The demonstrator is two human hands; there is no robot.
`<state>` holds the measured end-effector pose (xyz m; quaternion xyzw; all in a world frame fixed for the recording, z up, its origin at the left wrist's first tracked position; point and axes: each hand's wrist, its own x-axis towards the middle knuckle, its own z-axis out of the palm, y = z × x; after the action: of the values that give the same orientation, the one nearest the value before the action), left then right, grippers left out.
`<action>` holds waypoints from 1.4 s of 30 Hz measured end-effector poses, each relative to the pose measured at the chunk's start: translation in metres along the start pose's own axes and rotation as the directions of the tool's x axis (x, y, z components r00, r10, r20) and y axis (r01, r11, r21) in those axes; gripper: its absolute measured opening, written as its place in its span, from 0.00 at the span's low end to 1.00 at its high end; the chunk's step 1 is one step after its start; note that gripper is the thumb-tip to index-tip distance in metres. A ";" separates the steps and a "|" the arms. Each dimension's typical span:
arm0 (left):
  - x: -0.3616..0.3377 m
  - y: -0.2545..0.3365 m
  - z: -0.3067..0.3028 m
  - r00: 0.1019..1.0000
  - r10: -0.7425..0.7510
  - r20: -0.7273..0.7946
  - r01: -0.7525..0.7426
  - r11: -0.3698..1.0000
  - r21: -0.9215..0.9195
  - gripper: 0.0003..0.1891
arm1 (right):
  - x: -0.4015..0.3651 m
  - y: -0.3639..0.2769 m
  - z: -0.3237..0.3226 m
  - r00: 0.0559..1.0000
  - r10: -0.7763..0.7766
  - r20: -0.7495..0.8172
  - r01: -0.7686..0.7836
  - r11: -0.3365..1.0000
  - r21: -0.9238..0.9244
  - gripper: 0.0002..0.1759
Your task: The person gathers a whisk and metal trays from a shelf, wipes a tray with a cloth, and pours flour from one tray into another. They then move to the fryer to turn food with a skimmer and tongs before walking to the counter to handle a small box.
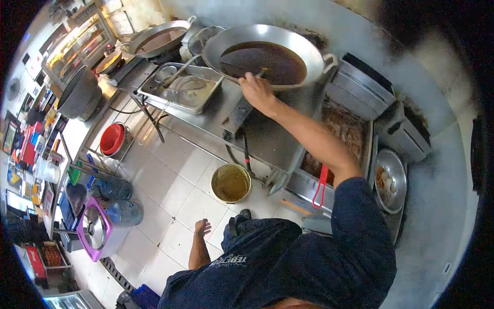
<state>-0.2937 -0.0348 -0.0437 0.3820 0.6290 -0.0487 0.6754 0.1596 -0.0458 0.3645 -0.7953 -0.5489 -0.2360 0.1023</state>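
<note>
My right hand [256,92] reaches over the near rim of a large metal wok [216,49]. Its fingers are closed around something thin, and I cannot make out what kind of thing it is. Dark brown liquid [278,59] fills the bottom of the wok, and a dark flat shape [232,67] shows at its left side near my fingers. My left hand [203,226] hangs low above the tiled floor with its fingers apart, holding nothing. Nearest to it is a round bucket [231,198] with yellowish-brown contents.
Left of the wok, a metal tray [198,107] holds a ladle and pale liquid. Another wok [149,50] stands farther back. A red-handled utensil [321,186] rests by the fryer on my right, beside a metal bowl [399,193]. Water jugs [125,212] stand on the floor at left.
</note>
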 end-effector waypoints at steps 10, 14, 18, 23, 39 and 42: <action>0.026 -0.062 0.010 0.980 -0.141 0.142 0.153 0.985 -0.075 0.14 | 0.022 0.128 -0.034 0.960 0.230 0.159 -0.154 0.910 -0.385 0.07; 0.035 -0.051 0.030 0.982 -0.131 0.138 0.142 0.987 -0.072 0.11 | 0.039 0.151 0.011 0.882 0.381 0.278 -0.087 0.711 -0.698 0.05; 0.025 -0.045 0.032 0.991 -0.122 0.054 0.128 0.983 -0.134 0.10 | 0.042 0.140 0.017 0.875 0.350 0.334 -0.030 0.728 -0.685 0.06; 0.021 -0.060 0.019 0.996 -0.083 0.030 0.087 0.967 -0.238 0.08 | 0.012 0.149 -0.044 0.854 0.385 0.349 -0.228 0.881 -0.414 0.12; 0.032 -0.027 0.020 0.985 -0.095 0.141 0.083 0.992 0.090 0.13 | -0.152 0.114 -0.044 0.723 0.655 0.221 -0.679 0.732 0.055 0.17; 0.036 -0.005 0.025 0.980 -0.026 0.200 0.018 0.999 0.037 0.15 | -0.155 0.103 -0.047 0.642 0.715 0.277 -0.761 0.639 0.112 0.16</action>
<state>-0.2687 -0.0377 -0.0804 0.3800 0.5610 -0.1054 0.7278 0.1985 -0.2321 0.3394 -0.9538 -0.2040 -0.0271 0.2191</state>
